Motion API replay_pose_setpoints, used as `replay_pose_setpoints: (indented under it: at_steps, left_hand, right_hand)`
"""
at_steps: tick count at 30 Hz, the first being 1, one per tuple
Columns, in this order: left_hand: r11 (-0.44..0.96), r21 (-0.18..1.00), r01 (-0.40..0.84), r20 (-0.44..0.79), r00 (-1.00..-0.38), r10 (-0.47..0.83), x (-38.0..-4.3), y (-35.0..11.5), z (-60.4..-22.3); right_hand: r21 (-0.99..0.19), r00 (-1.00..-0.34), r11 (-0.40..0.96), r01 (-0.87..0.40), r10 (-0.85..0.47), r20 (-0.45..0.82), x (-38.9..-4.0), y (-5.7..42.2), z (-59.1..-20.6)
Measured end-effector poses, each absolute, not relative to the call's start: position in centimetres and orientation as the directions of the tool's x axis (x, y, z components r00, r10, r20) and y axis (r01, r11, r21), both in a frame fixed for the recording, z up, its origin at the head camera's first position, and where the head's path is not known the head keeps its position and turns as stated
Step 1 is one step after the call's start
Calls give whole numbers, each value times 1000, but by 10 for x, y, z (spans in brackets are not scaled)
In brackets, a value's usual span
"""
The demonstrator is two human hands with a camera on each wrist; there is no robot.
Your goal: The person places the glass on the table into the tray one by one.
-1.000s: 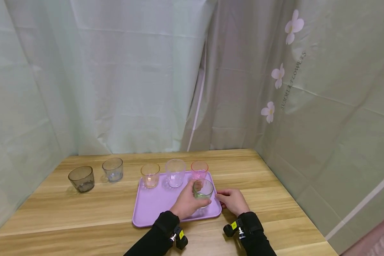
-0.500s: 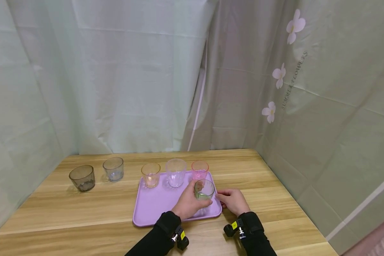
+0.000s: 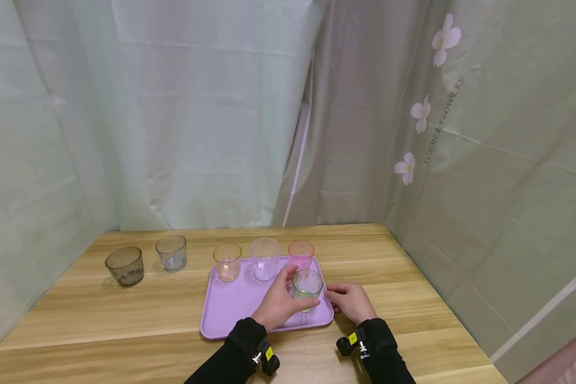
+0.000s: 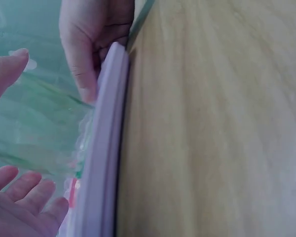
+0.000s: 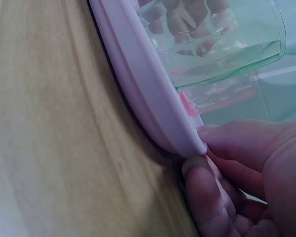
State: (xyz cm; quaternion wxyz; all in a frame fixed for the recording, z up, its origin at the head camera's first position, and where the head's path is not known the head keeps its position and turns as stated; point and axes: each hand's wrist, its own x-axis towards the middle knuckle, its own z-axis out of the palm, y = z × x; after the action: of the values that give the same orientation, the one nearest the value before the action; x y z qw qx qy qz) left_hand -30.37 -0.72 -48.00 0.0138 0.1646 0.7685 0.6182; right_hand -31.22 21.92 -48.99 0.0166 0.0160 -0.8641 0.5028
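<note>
A green-tinted glass (image 3: 308, 285) stands upright at the right front of the purple tray (image 3: 232, 314). My left hand (image 3: 280, 301) is around its left side, thumb and fingers spread; in the left wrist view, a gap shows between the fingers (image 4: 27, 195) and the glass (image 4: 39, 126). With thumb and fingertips, my right hand (image 3: 350, 301) pinches the tray's right edge; the right wrist view shows this grip at the tray rim (image 5: 160, 111). Along the tray's back stand an amber glass (image 3: 228, 264), a clear glass (image 3: 264, 261) and a pink glass (image 3: 301, 253), partly hidden by the green one.
Left of the tray, a dark brown glass (image 3: 126, 269) and a grey-blue glass (image 3: 172, 255) stand on the wooden table (image 3: 139, 325). Pale curtains (image 3: 197, 117) hang close behind the table and along its sides.
The left hand's fingers have loosened and drawn slightly left, away from the green glass, which now sits on the tray. The right hand keeps its pinch on the tray edge.
</note>
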Motion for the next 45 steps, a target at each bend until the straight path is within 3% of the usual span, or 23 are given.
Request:
replay_pose_setpoints:
  at_steps: [45]
  left_hand:
    - [187, 946, 263, 241, -962, 130, -269, -130, -413]
  right_hand:
    - [-865, -1000, 501, 25, 24, -16, -310, 218, -487]
